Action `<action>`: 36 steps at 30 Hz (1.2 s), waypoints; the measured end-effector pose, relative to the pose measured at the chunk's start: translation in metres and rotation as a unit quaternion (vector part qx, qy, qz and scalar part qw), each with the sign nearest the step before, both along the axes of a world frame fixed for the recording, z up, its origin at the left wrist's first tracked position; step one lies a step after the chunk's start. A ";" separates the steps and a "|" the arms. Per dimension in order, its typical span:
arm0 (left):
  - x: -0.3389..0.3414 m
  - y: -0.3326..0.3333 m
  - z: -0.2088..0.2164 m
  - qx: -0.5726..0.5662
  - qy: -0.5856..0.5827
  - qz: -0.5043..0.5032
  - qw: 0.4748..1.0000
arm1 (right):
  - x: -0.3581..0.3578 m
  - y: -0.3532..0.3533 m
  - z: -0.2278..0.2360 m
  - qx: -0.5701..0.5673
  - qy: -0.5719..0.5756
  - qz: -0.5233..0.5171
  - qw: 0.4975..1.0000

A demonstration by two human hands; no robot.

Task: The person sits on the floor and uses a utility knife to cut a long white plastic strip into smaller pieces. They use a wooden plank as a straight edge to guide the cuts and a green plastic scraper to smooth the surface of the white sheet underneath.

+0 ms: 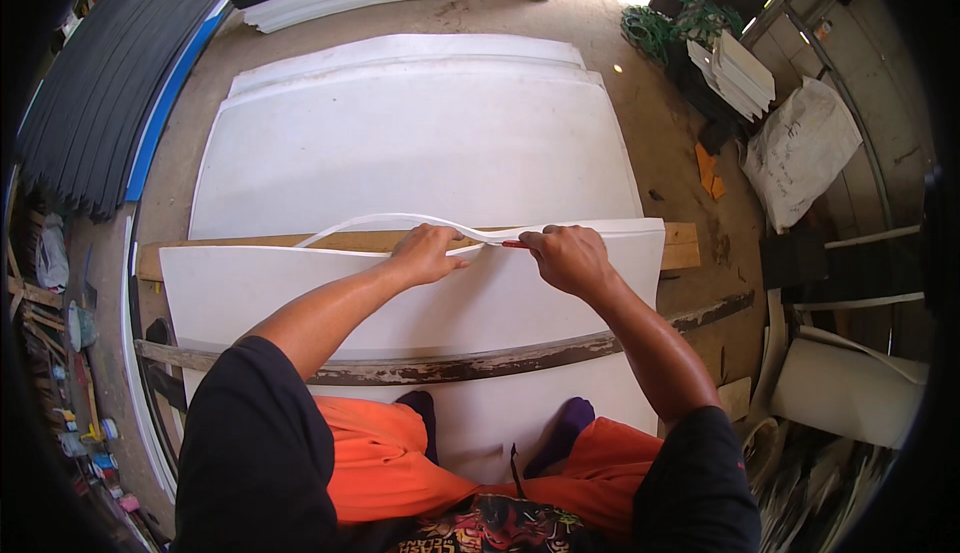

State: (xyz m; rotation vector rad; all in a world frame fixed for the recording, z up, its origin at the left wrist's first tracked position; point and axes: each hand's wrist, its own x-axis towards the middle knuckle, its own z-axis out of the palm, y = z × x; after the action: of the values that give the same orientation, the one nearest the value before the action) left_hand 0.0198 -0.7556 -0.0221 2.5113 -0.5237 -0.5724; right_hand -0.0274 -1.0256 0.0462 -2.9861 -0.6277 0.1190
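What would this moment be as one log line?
left hand: at edge of white sheet | right hand: holding red tool | white strip: curved

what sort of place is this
Likely a workshop or store for sheet material: large white sheets lie over the floor, dark sheets are stacked at the far left, and the right hand holds a small red tool.

Left of centre, the left hand (428, 253) is being held loosely curled; right of centre, the right hand (572, 258) is being clenched, apparently palm-down.
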 end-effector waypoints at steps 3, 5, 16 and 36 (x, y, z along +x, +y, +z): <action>0.000 0.002 -0.004 0.002 -0.002 0.002 1.000 | 0.005 0.001 0.000 0.000 -0.001 0.002 1.000; -0.001 0.002 -0.004 0.004 0.001 0.003 1.000 | 0.006 0.002 0.002 0.018 0.007 0.000 1.000; -0.003 -0.003 0.004 0.008 0.017 0.014 1.000 | 0.012 0.017 -0.006 -0.005 0.019 0.010 1.000; 0.012 -0.014 -0.013 0.100 0.041 -0.086 0.990 | 0.029 -0.076 0.017 -0.048 0.015 -0.062 0.997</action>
State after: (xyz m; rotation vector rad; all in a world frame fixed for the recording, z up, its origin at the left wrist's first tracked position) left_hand 0.0322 -0.7699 -0.0349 2.6319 -0.6878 -0.8256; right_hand 0.0012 -1.1020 0.0633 -3.0994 -0.4434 0.1895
